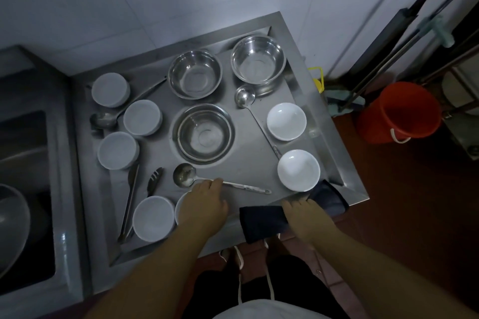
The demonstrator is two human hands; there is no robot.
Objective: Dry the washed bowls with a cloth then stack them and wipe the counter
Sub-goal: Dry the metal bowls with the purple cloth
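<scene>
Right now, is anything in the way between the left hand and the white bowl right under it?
No. The left hand already lies over that white bowl, nothing visible between. A ladle lies just beyond its fingers.

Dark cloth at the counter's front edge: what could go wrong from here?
1. The dark cloth overhangs the steel counter edge under the right hand; it may slip off.
2. The left hand sits over a white bowl beside the long-handled steel ladle; lifting could knock the ladle.
3. Another white ceramic bowl sits near the right front corner; cloth movement might nudge it.
</scene>
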